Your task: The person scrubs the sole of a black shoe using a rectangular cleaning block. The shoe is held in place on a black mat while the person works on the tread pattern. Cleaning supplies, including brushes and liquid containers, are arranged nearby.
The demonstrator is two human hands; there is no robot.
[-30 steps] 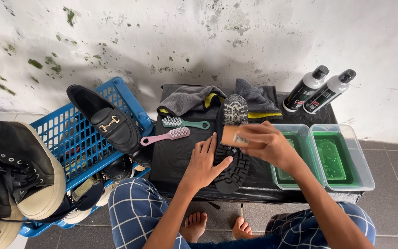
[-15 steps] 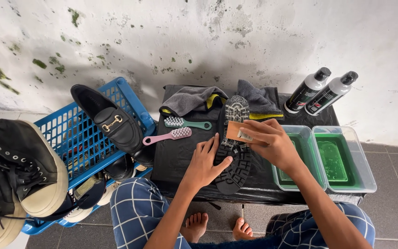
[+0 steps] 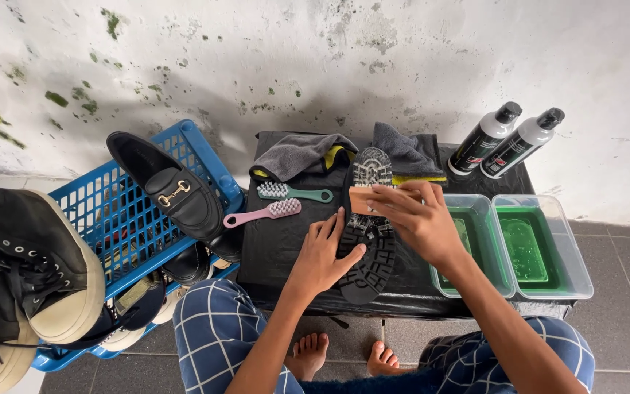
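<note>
Right hand grips a wooden brush against the upturned sole of a black boot on the black table; left hand, fingers spread, steadies it. Scrubbing looks midway: tread grey at the toe, shoes waiting in the blue basket.

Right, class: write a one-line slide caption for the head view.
Left hand steadies an upturned black shoe while right hand presses a brush to its sole.
</note>
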